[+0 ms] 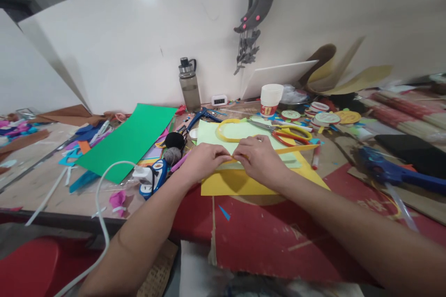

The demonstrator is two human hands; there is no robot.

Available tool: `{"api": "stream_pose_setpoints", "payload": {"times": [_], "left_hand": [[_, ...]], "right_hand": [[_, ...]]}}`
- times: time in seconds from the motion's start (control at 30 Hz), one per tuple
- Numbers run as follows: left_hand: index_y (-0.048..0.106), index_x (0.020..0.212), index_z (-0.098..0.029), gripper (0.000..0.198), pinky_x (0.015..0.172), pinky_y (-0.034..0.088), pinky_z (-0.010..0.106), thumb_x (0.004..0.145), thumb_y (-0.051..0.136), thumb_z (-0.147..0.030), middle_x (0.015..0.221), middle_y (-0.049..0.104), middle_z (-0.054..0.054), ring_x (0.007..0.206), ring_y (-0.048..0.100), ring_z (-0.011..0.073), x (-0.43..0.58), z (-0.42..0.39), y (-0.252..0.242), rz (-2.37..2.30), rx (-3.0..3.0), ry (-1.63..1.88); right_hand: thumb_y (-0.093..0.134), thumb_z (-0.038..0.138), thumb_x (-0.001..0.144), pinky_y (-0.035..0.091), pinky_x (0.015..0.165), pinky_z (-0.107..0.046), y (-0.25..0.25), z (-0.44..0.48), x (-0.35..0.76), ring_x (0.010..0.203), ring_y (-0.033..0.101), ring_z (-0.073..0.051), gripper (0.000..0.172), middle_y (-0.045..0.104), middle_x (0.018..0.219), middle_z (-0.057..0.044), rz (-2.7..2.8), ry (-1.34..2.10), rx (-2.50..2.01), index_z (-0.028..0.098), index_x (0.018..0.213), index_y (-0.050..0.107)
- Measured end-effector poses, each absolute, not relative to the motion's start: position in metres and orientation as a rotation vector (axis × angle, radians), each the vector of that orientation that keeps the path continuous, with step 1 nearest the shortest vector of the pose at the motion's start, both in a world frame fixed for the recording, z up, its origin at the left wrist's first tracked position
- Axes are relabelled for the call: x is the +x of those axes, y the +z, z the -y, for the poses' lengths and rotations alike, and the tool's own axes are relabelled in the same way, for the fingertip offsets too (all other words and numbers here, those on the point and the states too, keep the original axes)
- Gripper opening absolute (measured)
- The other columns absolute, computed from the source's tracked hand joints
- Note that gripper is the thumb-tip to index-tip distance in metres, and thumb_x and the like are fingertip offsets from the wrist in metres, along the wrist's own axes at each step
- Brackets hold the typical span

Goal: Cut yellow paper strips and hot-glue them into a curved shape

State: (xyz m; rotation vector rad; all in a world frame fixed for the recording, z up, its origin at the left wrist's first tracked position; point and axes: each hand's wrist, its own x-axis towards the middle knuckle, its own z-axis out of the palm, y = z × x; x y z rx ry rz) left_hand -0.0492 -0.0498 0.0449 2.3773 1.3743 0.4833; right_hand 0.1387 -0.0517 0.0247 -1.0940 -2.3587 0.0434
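Observation:
Both hands meet over the light green paper [209, 135], which lies on a yellow sheet [223, 184]. My left hand [206, 161] pinches a narrow yellow paper strip [230, 139] from the left. From the right, my right hand [259, 160] grips the same strip, fingertips close to those of the left. One part of the strip curves up into a loop behind the hands; a straight end sticks out to the right. The exact spot between the fingertips is hidden. Just behind the right hand lie scissors [291, 133] with yellow and red handles.
A green sheet [130, 141] lies at the left, near a white cable [102, 195]. At the back stand a water bottle [190, 88], a small clock [219, 100] and paper cups [271, 97]. A blue glue gun [393, 171] lies right, past a red marker [316, 157].

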Motion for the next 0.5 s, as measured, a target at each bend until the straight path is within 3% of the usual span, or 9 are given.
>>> {"api": "stream_pose_setpoints", "payload": {"times": [0.27, 0.5], "left_hand": [[0.072, 0.082, -0.022, 0.022, 0.069, 0.039, 0.025, 0.084, 0.051, -0.027, 0.084, 0.073, 0.002, 0.077, 0.061, 0.0167, -0.0494, 0.0513, 0.0448, -1.514, 2.483, 0.501], [0.072, 0.082, -0.017, 0.024, 0.063, 0.039, 0.023, 0.082, 0.053, -0.034, 0.076, 0.071, 0.002, 0.067, 0.058, 0.0135, -0.0535, 0.0446, 0.0419, -1.364, 2.269, 0.439]], "right_hand": [[0.050, 0.025, 0.089, 0.025, 0.085, -0.039, 0.0265, 0.0507, 0.1403, 0.084, 0.055, -0.020, 0.020, 0.068, 0.083, -0.004, 2.388, -0.009, -1.152, 0.021, 0.081, 0.068], [0.051, 0.021, 0.088, 0.026, 0.082, -0.039, 0.0287, 0.0477, 0.1428, 0.082, 0.055, -0.019, 0.022, 0.068, 0.080, -0.004, 2.457, 0.020, -1.173, 0.021, 0.074, 0.068]]}}
